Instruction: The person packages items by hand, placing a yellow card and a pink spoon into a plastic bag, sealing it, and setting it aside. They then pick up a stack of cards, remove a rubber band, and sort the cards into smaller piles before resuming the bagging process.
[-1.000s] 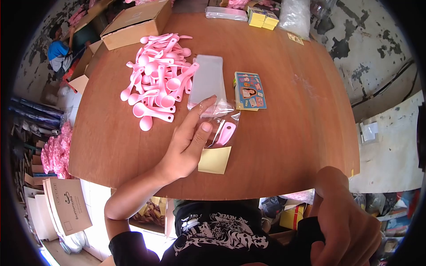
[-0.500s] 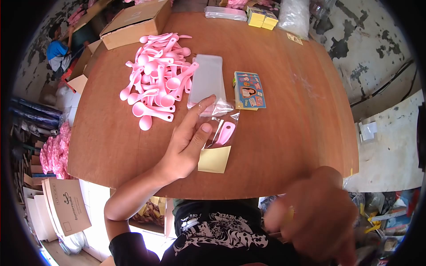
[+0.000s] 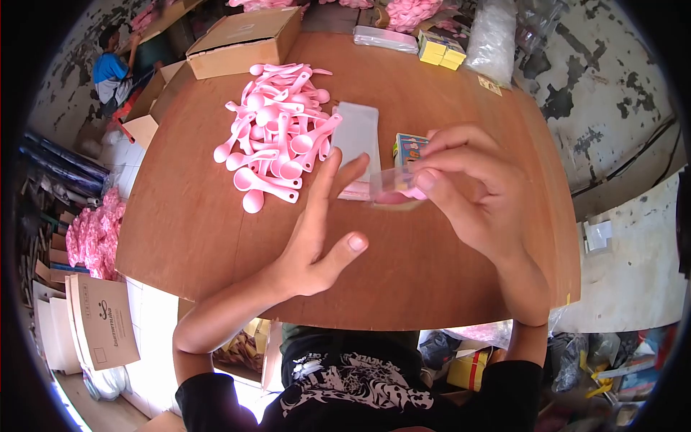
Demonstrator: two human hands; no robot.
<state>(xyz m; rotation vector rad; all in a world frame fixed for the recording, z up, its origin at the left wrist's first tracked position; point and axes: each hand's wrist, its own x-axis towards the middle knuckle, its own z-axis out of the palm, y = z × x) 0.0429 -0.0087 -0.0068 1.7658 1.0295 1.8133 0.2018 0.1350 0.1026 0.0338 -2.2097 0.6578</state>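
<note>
My right hand [image 3: 479,198] pinches a small clear plastic bag [image 3: 387,186] between thumb and fingers above the table. Something pink, the spoon seen earlier, shows inside it, blurred by motion. Just left of the bag, my left hand [image 3: 309,255] is open, thumb and fingers spread, touching nothing. A heap of pink plastic spoons [image 3: 277,155] lies beyond it on the left. A stack of flat clear bags [image 3: 358,137] rests in the middle. Behind my right fingers, a stack of printed cards [image 3: 409,146] is partly hidden.
The brown wooden table [image 3: 245,263] has a cardboard box [image 3: 241,54] at its far left. At the far edge lie a pack of clear bags [image 3: 385,39], yellow card stacks [image 3: 440,52] and a plastic roll [image 3: 491,39]. A person in blue [image 3: 111,72] sits at the far left.
My right hand has come up from the lower right and taken the bag. My left hand has let go of it and spread its fingers. The view has shifted slightly.
</note>
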